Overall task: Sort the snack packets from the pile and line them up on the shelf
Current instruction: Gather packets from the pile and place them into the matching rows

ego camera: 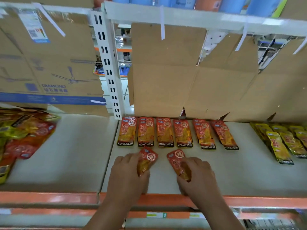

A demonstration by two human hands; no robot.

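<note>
Here, left grip [127,170] pinches one packet [149,156], right grip [197,173] another packet [176,158], before six packets [165,131].

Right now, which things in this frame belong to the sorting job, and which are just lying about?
Job: left hand gripping the left red packet; right hand gripping the right red packet; row of six red packets; yellow packets; mixed pile; shelf.
Lying about: fan carton; cardboard sheets; white upright.

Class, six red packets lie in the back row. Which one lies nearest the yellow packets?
The red packet at the row's right end; it slants most, and the yellow packets lie just to its right.
</note>
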